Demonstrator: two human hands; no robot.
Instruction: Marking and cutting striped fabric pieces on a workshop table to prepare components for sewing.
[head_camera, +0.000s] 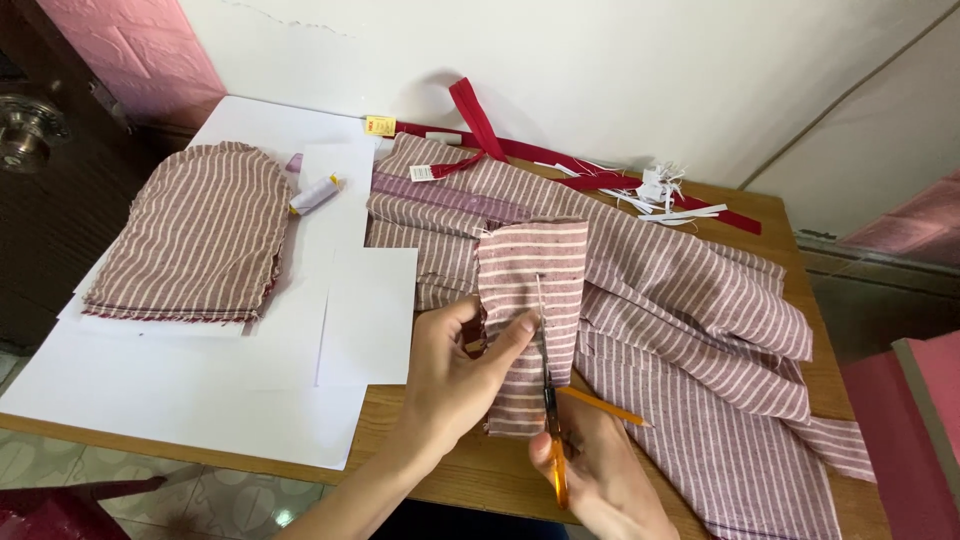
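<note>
My left hand pinches the left edge of a folded piece of red-and-white striped fabric, thumb on top, holding it up off the table. Below it, my right hand grips orange-handled scissors. Their blades point up along the middle of the striped piece. A larger length of the same striped cloth spreads beneath and to the right over the wooden table.
A stack of cut striped pieces lies on white paper sheets at left, beside a white thread spool. Red ribbon and white scraps lie near the wall. A dark door with a round knob stands at far left.
</note>
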